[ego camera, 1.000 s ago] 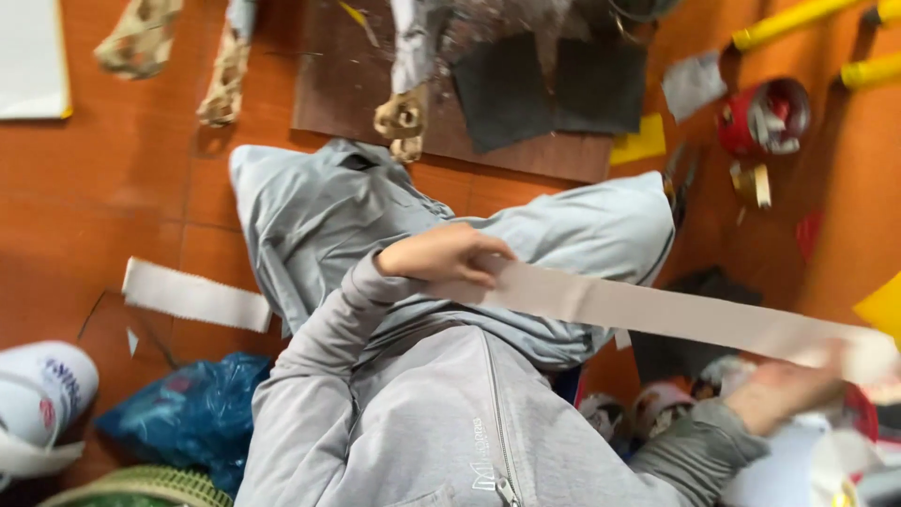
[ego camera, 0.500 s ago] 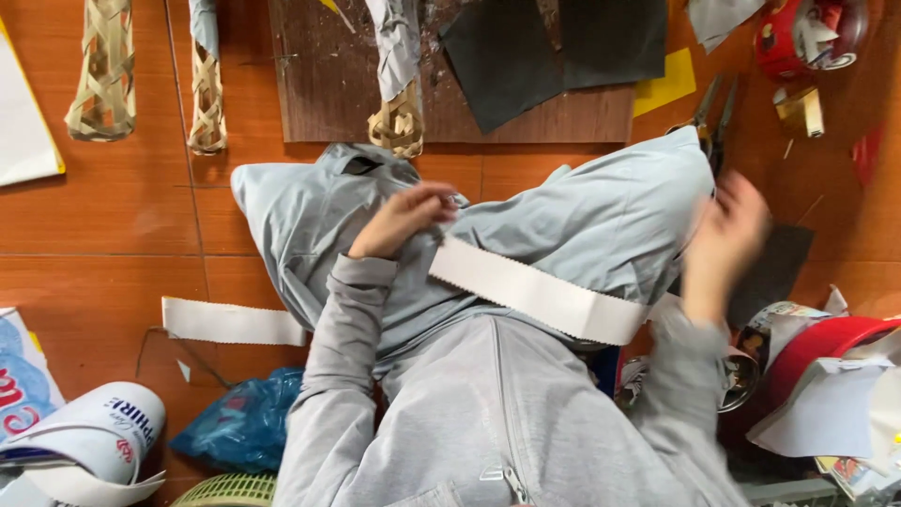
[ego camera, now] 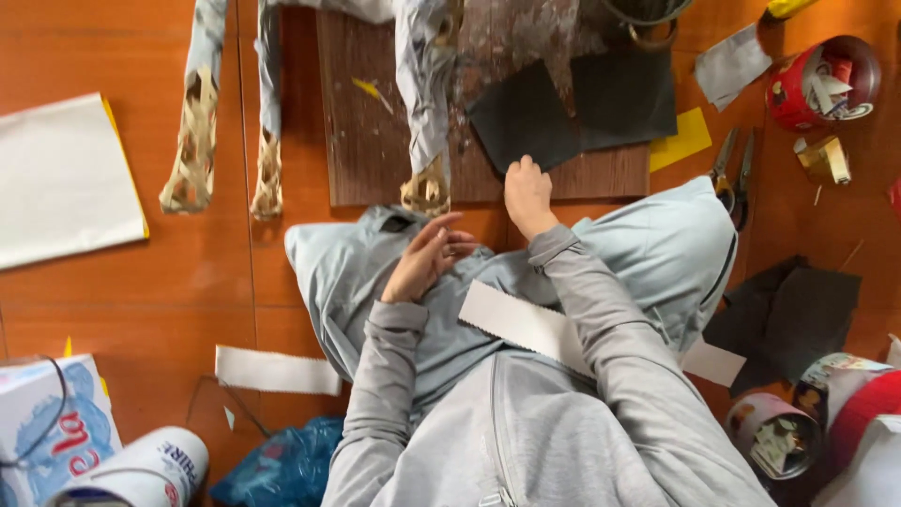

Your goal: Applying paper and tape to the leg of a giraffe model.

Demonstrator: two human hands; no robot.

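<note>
I judge step: picking up dark sheet (ego camera: 526, 122). Right hand (ego camera: 527, 192) flat on its edge; left hand (ego camera: 424, 258) loose, empty. Next: pinch edge.

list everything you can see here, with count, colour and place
wooden board: 1, brown, top centre on floor
dark sheets: 2, charcoal, on the board
woven strips: 3, grey and straw, top left
white strips: 2, one on lap, one on floor at left
scissors: 1, dark, right of board
red tin: 1, top right, holds scraps
yellow paper: 1, beside board
blue bag: 1, bottom
left hand: open, over lap
right hand: on dark sheet edge
</note>
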